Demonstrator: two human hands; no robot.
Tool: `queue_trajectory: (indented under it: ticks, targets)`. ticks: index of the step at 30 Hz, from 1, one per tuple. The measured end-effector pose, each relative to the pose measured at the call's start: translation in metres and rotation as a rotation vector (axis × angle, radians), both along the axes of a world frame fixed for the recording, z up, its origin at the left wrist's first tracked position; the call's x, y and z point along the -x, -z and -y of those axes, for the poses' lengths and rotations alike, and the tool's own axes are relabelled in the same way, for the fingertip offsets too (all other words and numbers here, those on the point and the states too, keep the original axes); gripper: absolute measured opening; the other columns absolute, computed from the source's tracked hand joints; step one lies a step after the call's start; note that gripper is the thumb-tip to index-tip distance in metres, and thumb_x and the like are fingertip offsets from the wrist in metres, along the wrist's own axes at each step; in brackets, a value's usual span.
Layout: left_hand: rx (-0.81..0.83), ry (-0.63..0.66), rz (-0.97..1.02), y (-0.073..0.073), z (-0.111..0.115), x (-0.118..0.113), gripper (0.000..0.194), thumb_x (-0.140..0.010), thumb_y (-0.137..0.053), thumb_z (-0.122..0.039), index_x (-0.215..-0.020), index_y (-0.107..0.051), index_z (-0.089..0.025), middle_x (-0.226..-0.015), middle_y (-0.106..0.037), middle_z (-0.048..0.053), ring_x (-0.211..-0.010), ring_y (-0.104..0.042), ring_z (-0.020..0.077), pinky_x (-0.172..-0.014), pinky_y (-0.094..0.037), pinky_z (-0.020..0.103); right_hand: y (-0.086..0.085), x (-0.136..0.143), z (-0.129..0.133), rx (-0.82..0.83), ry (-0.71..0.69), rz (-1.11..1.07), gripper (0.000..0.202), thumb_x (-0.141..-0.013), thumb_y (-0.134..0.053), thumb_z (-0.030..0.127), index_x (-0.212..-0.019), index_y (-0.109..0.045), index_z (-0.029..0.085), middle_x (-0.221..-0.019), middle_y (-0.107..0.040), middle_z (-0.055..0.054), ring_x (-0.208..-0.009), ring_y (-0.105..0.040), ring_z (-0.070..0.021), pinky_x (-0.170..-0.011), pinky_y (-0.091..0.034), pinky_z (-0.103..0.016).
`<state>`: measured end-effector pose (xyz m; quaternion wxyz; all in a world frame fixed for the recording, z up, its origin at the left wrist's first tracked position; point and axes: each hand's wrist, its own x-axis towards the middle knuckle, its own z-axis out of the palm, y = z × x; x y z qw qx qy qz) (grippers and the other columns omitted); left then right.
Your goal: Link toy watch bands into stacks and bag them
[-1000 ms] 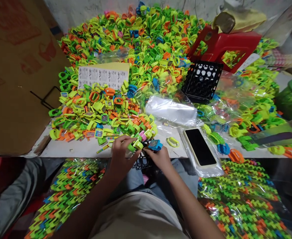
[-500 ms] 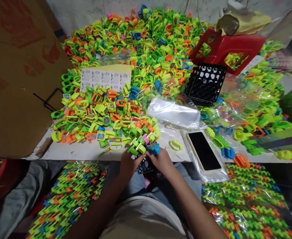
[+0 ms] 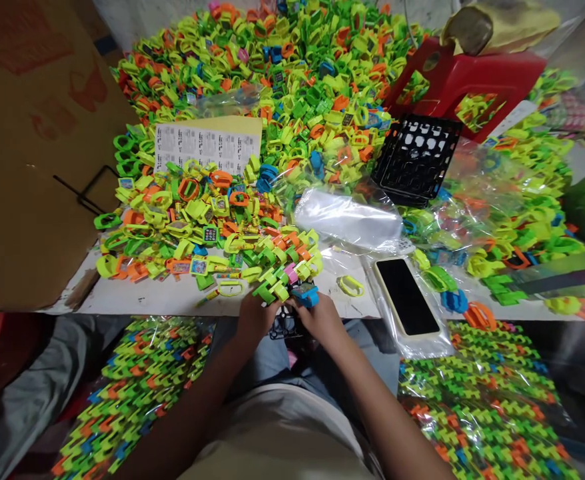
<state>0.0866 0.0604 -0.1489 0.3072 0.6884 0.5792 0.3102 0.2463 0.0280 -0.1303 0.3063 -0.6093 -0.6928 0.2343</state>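
Observation:
At the table's front edge, a black plastic tray (image 3: 285,325) carries rows of green, orange and pink toy watches (image 3: 285,263). My left hand (image 3: 256,319) is closed on the left side of this tray, its fingertips partly hidden by the watches. On the right side, my right hand (image 3: 322,319) is closed round the near end, close to a blue watch (image 3: 306,294) at the corner. The lower part of the tray hangs over my lap. A loose yellow-green watch (image 3: 350,286) lies just right of my right hand.
A large watch heap (image 3: 312,87) covers the table's back. Label sheets (image 3: 207,148) lie left, clear bags (image 3: 347,217) centre, stacked black trays (image 3: 416,159) and a red stool (image 3: 472,83) right. A phone (image 3: 406,297) overhangs the front edge. A cardboard box (image 3: 32,167) stands left.
The view has shifted slightly. Both hands keep their hold on the black tray, and the blue watch at its corner sits slightly lower against the hands.

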Motion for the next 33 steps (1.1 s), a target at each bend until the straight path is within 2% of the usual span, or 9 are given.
queue_trajectory:
  ticks: [6,10,12,15,17,20,22,25,33]
  targets:
    - [0.026,0.047,0.079,-0.001,-0.005,0.002,0.016,-0.071,-0.068,-0.033,-0.083,-0.07,-0.023,-0.097,-0.073,0.006,-0.101,-0.064,0.0261,-0.093,-0.048,0.039,-0.004,0.003,0.0,0.004,0.025,0.024,0.016,-0.084,-0.055,0.022,-0.09,-0.07,0.018,-0.087,-0.073,-0.009,-0.083,-0.067,-0.0232,-0.071,-0.05,-0.029]
    - [0.077,0.093,0.114,-0.013,0.0,0.024,0.027,-0.068,-0.07,-0.036,-0.09,-0.066,-0.021,-0.09,-0.073,0.005,-0.086,-0.067,0.0238,-0.081,-0.053,0.037,-0.006,0.004,0.0,0.009,0.045,0.042,0.015,-0.083,-0.056,0.022,-0.087,-0.069,0.017,-0.087,-0.072,-0.01,-0.083,-0.067,-0.0241,-0.072,-0.049,-0.03]
    - [0.083,0.069,0.145,-0.026,0.009,0.039,0.04,-0.069,-0.07,-0.039,-0.103,-0.061,-0.02,-0.097,-0.071,0.006,-0.086,-0.066,0.0234,-0.076,-0.053,0.036,-0.007,0.005,0.0,0.025,0.048,0.051,0.013,-0.082,-0.056,0.021,-0.085,-0.068,0.018,-0.086,-0.072,-0.01,-0.082,-0.067,-0.024,-0.072,-0.049,-0.03]
    - [-0.094,0.028,0.125,-0.054,0.02,0.051,0.043,-0.077,-0.065,-0.04,-0.114,-0.053,-0.021,-0.114,-0.062,0.009,-0.105,-0.06,0.0237,-0.09,-0.048,0.039,-0.009,0.008,-0.001,0.042,0.049,0.056,0.012,-0.082,-0.055,0.019,-0.085,-0.067,0.019,-0.086,-0.071,-0.009,-0.081,-0.066,-0.023,-0.071,-0.048,-0.029]
    - [-0.287,0.093,0.03,-0.075,0.023,0.044,0.038,-0.083,-0.059,-0.037,-0.117,-0.051,-0.024,-0.122,-0.056,0.009,-0.117,-0.052,0.0236,-0.101,-0.04,0.043,-0.011,0.009,-0.002,0.049,0.044,0.059,0.013,-0.081,-0.054,0.016,-0.087,-0.066,0.019,-0.087,-0.071,-0.008,-0.081,-0.066,-0.0219,-0.07,-0.047,-0.028]
    - [-0.434,0.26,-0.152,-0.094,0.019,0.017,0.052,-0.081,-0.062,-0.04,-0.127,-0.046,-0.025,-0.128,-0.052,0.01,-0.122,-0.047,0.0267,-0.105,-0.035,0.045,-0.016,0.009,-0.003,0.071,0.015,0.039,0.015,-0.079,-0.052,0.011,-0.086,-0.064,0.018,-0.086,-0.07,-0.008,-0.078,-0.064,-0.0202,-0.069,-0.046,-0.026]
    - [-0.436,0.287,-0.252,-0.095,0.014,-0.001,0.063,-0.077,-0.066,-0.042,-0.132,-0.043,-0.021,-0.131,-0.052,0.012,-0.12,-0.047,0.0294,-0.102,-0.038,0.045,-0.017,0.009,-0.003,0.081,-0.014,0.016,0.017,-0.077,-0.05,0.008,-0.083,-0.063,0.018,-0.084,-0.069,-0.007,-0.075,-0.063,-0.0189,-0.068,-0.046,-0.026]
    - [-0.425,0.25,-0.327,-0.089,0.008,-0.014,0.058,-0.079,-0.064,-0.037,-0.131,-0.046,-0.017,-0.13,-0.055,0.013,-0.115,-0.051,0.03,-0.098,-0.04,0.043,-0.017,0.01,-0.004,0.072,-0.02,0.031,0.02,-0.076,-0.046,0.006,-0.08,-0.063,0.017,-0.08,-0.068,-0.007,-0.071,-0.06,-0.0181,-0.066,-0.044,-0.026]
    - [-0.465,0.334,-0.281,-0.084,0.003,-0.006,0.051,-0.082,-0.053,-0.024,-0.132,-0.045,-0.019,-0.131,-0.055,0.01,-0.118,-0.052,0.026,-0.1,-0.04,0.043,-0.029,0.015,-0.01,0.169,-0.143,0.282,0.021,-0.079,-0.046,0.005,-0.09,-0.063,0.013,-0.085,-0.067,-0.012,-0.076,-0.061,-0.0206,-0.069,-0.043,-0.028]
